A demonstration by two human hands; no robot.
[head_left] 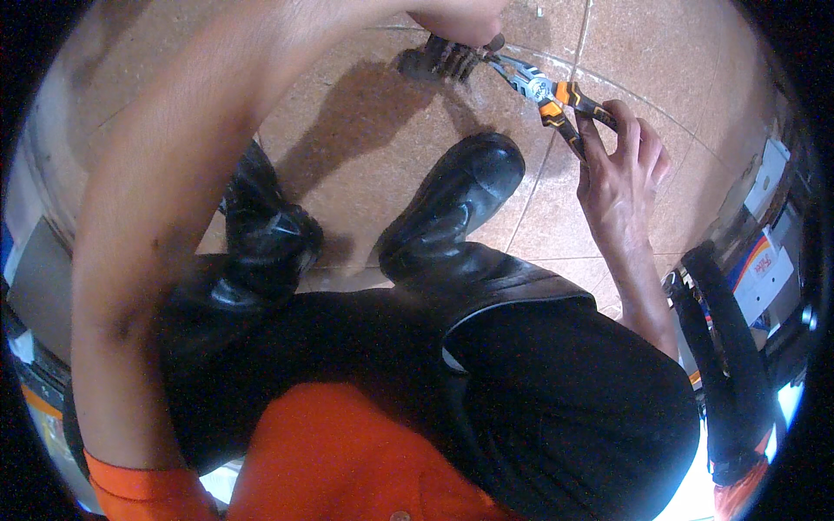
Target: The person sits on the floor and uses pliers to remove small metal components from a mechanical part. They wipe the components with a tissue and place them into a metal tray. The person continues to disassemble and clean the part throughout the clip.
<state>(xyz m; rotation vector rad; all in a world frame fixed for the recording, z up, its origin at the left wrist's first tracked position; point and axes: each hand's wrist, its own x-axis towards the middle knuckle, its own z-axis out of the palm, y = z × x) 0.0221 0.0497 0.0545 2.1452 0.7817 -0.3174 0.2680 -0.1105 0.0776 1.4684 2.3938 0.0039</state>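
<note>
My right hand (pixel 621 169) is closed on the handles of a pair of pliers (pixel 539 89) with orange and black grips and a silver head. The handles stand spread apart, and the jaws point up and left to a dark ribbed piece (pixel 447 59) just above the tiled floor. My left hand (pixel 460 19), at the top edge, is closed over that piece; its fingers are partly cut off by the picture's edge. Whether the jaw tips grip the piece or only touch it, I cannot tell.
My black boots (pixel 473 182) stand on the brown tiled floor (pixel 339 113), below the pliers. White boxes (pixel 766 276) line the right side, beside a long black shape (pixel 730 365) with orange-red cloth at its lower end. More boxes (pixel 39 269) stand at the left rim.
</note>
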